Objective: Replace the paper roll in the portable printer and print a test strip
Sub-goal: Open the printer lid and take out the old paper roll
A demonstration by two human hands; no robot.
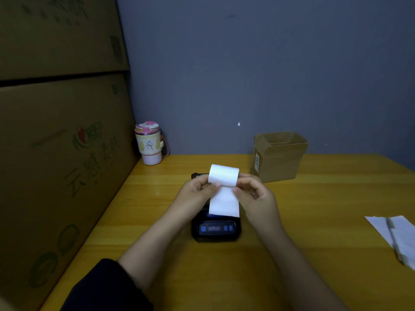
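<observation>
Both the left hand (197, 190) and right hand (253, 191) are pinched onto the white paper roll (223, 176), held just above the black printer (215, 228) mid-worktop (314, 221), loose end hanging down.

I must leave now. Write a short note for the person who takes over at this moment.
Left hand and right hand: each grips one end of the white paper roll, held above the printer.
A loose tail of paper hangs down over the printer.
Done: new roll in hand, partly unrolled.
Left: seat the roll, close the cover, print a test strip.
</observation>
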